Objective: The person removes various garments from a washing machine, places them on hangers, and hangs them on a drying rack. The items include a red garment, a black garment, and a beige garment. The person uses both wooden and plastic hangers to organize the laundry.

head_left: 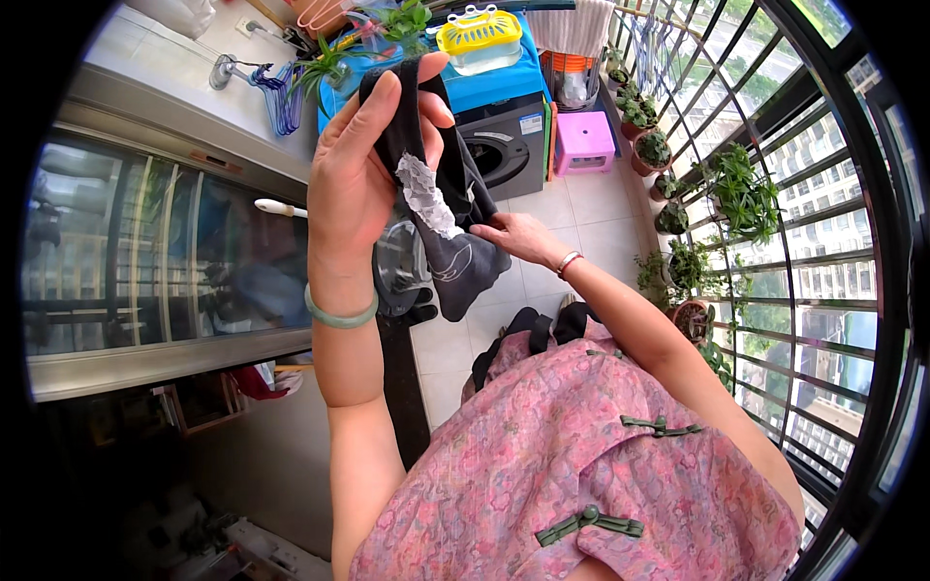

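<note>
My left hand [356, 169], with a pale green bangle on its wrist, is raised in the upper middle and closed on the black band of a dark grey garment [455, 268]. The cloth hangs down from these fingers, with a crumpled light grey patch along one side and a thin pale line pattern near its bottom. Lower and to the right, my right hand [518, 238] pinches the garment's right edge. A metal bracelet circles that wrist. Folds hide what kind of garment it is.
Behind stands a dark front-loading washing machine [504, 145] under a blue cover, with a yellow basket [480, 37] on top. A pink stool [584, 142] stands beside it. Potted plants [654, 148] line the railing at right. Blue hangers [281, 97] hang at left by the sliding window [165, 242].
</note>
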### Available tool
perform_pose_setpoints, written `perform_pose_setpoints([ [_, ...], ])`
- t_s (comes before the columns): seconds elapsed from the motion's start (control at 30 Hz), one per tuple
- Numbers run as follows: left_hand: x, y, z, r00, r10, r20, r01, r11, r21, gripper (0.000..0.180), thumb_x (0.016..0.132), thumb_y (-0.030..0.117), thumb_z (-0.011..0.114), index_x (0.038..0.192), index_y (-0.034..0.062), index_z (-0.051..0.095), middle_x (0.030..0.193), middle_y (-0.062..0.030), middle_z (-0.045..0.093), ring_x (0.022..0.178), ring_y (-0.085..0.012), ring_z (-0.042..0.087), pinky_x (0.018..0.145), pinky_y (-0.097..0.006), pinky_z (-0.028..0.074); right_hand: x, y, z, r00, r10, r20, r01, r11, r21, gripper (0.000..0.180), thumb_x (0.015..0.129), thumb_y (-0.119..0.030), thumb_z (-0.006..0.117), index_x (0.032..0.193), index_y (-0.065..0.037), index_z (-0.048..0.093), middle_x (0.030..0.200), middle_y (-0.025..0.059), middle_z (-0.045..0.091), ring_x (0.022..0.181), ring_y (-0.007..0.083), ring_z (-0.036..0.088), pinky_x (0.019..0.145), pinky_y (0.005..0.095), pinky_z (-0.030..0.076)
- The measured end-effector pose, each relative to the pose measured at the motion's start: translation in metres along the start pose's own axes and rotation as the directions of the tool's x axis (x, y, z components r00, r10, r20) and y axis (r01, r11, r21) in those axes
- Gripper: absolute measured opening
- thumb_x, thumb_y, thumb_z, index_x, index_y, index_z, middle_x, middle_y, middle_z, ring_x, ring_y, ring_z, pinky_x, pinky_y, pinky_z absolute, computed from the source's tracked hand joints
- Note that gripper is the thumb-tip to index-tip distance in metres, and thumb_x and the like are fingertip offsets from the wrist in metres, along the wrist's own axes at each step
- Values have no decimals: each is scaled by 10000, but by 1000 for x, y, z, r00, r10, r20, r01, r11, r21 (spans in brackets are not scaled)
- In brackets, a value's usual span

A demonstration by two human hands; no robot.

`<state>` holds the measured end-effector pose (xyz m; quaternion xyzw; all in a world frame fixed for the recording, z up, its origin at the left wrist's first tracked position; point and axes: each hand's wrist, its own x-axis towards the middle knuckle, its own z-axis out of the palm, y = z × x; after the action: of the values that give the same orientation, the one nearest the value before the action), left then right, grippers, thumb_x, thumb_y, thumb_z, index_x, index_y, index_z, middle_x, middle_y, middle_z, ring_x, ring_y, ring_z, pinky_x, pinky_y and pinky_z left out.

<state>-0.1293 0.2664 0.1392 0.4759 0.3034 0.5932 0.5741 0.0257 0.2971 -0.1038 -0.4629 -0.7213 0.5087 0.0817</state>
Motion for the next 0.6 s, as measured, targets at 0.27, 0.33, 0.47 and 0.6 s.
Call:
perform_pose_setpoints([
  [0.27, -29, 36, -20, 998, -33, -58, 23, 986, -163, 499, 1046, 338, 399, 1308, -78, 488, 594, -7, 469, 442, -83, 470, 367, -207, 310, 54, 17, 9, 952, -75, -298, 2, 972, -236, 255, 817, -221, 588, 974, -55, 701, 940, 222, 684, 901, 394, 659, 811, 455, 532],
  [0.33, -39, 37, -47, 988, -133, -83, 122, 984, -133, 493, 1041, 339, 419, 1322, -61, 486, 568, 1, 455, 434, -78, 464, 369, -205, 310, 52, 37, -11, 926, -64, -372, 15, 991, -132, 233, 825, -153, 545, 973, -56, 697, 928, 231, 678, 882, 393, 660, 799, 459, 530],
  [0.47, -54, 0, -85, 920, -110, -377, 151, 985, 79, 425, 1012, 320, 496, 1319, 30, 544, 688, -44, 608, 515, -117, 567, 485, -231, 445, 28, 47, -87, 879, 52, -474, 21, 989, 147, 261, 889, -102, 445, 1012, -6, 654, 836, 197, 677, 758, 292, 689, 711, 400, 553],
  [0.6, -53, -45, -94, 769, -67, -636, 18, 996, -83, 421, 974, 270, 567, 1300, 6, 547, 1015, -135, 670, 810, -204, 650, 759, -317, 541, -3, 25, -143, 873, 137, -469, 331, 540, 774, 249, 953, -72, 411, 1118, -8, 586, 748, 24, 554, 622, 155, 622, 633, 310, 588],
])
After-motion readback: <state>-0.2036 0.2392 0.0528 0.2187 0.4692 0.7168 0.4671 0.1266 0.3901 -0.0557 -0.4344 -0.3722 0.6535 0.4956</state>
